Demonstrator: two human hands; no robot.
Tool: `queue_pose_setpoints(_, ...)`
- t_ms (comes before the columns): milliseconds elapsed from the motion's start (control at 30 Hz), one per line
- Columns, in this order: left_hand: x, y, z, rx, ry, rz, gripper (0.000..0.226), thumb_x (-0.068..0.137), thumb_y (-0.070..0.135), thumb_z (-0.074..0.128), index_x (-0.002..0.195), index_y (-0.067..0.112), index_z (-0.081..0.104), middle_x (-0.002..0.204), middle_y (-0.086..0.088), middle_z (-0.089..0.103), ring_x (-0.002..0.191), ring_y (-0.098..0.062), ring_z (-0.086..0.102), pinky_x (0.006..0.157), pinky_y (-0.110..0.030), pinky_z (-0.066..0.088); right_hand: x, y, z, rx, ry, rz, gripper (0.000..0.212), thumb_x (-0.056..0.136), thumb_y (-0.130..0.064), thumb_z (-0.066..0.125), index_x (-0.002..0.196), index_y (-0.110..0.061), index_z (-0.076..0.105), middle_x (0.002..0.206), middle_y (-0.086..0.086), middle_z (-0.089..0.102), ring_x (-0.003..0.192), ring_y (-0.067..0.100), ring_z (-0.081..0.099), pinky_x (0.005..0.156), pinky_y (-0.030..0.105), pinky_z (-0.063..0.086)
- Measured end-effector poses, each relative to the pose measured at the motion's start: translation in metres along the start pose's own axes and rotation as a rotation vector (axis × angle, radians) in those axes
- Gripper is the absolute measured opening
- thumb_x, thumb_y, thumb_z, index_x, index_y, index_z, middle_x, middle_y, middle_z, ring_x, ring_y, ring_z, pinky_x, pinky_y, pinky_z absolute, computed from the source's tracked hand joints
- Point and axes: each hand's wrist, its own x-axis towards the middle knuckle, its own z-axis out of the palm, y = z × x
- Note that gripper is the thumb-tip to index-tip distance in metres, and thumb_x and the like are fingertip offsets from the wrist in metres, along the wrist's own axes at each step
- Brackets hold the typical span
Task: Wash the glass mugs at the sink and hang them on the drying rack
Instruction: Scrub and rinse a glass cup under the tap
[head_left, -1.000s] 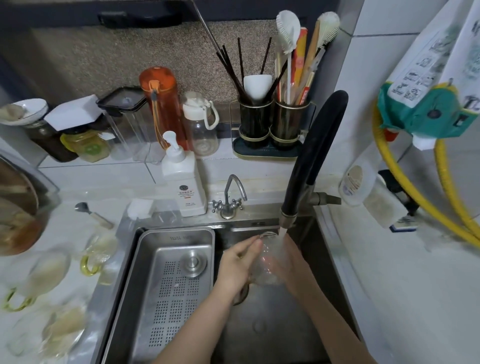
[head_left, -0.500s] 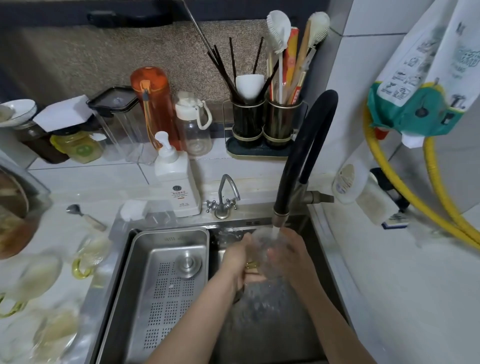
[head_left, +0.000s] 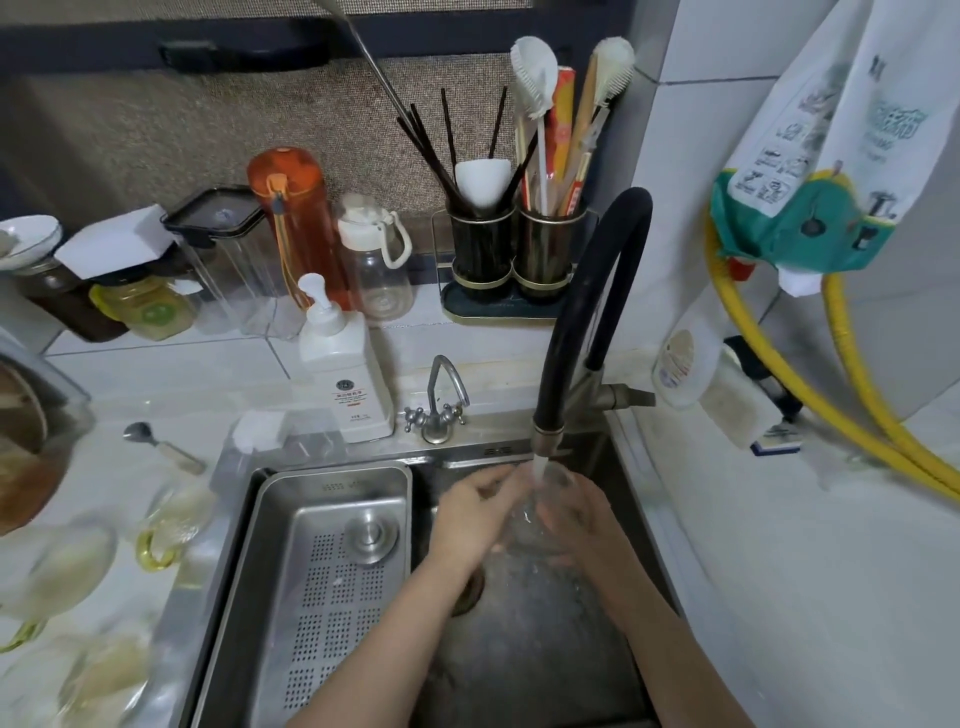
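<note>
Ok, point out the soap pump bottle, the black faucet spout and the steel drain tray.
soap pump bottle (head_left: 349, 375), head view, white body.
black faucet spout (head_left: 597, 291), head view, curved hose.
steel drain tray (head_left: 332, 587), head view, perforated floor.

Two bare forearms are seen, entering from the lower edge and ending in two bare hands: the left hand (head_left: 470, 519) and the right hand (head_left: 584, 525). No sleeves are seen on either forearm as far as the frame shows. The hands are wetted by running water.
</note>
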Motion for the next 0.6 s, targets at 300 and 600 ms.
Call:
queue_pose_setpoints(300, -0.01, -0.001, 0.003, 0.126, 0.195, -0.106, 0.064, 0.084, 0.073, 0.034, 0.076, 0.017, 0.065, 0.078, -0.01, 0.072, 0.076, -0.03, 0.07, 0.076, -0.044, 0.057, 0.024, -0.015, 0.021, -0.257, 0.146, -0.055, 0.023, 0.095, -0.014, 0.055, 0.111, 0.001, 0.058, 0.106, 0.012, 0.061, 0.103, 0.026, 0.059, 0.094, 0.032, 0.048)
queue_pose_setpoints(600, -0.016, -0.015, 0.0, 0.101, 0.143, -0.117, 0.058, 0.096, 0.055, 0.033, 0.081, 0.009, 0.063, 0.054, -0.017, 0.065, 0.041, -0.026, 0.062, 0.043, -0.031, 0.052, 0.03, -0.016, 0.012, -0.397, -0.029, 0.036, 0.023, 0.097, -0.023, 0.052, 0.113, -0.008, 0.058, 0.102, 0.0, 0.059, 0.103, 0.021, 0.06, 0.085, 0.021, 0.047)
